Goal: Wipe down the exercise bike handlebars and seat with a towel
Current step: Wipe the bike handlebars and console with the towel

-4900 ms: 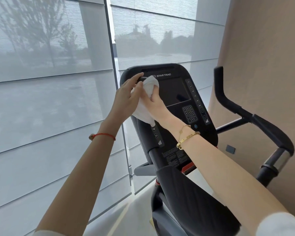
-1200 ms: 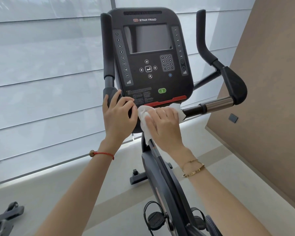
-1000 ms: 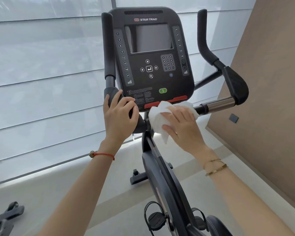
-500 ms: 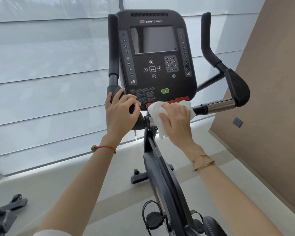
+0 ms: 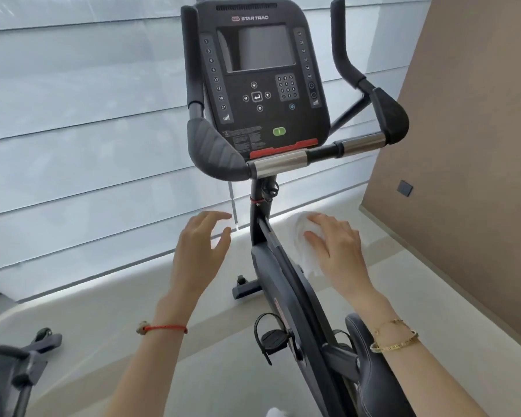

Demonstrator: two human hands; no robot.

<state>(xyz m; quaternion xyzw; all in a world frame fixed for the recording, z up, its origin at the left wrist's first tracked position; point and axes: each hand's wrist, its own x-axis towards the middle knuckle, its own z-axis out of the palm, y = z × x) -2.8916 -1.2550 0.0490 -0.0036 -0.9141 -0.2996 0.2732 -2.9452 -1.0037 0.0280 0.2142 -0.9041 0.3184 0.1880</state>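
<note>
The black exercise bike stands in front of me, its console (image 5: 262, 76) above the handlebars (image 5: 278, 164). A chrome crossbar joins padded black grips on the left (image 5: 214, 152) and on the right (image 5: 391, 115). Both hands hover below the bar, apart from it. My left hand (image 5: 199, 251) is left of the bike's post, fingers spread and relaxed, holding nothing. My right hand (image 5: 337, 248) is right of the post and holds the bunched white towel (image 5: 303, 254) under its fingers. The black seat (image 5: 364, 356) shows at the lower right, partly hidden by my right forearm.
A brown wall (image 5: 463, 145) runs close along the right. Shaded windows (image 5: 73, 115) fill the back and left. Part of another machine (image 5: 12, 365) sits at the lower left on the pale floor. The bike's pedals (image 5: 271, 338) are below the frame.
My left hand let go of the left grip and opened. My right hand took the towel off the crossbar. Both hands dropped below the handlebars, towards me.
</note>
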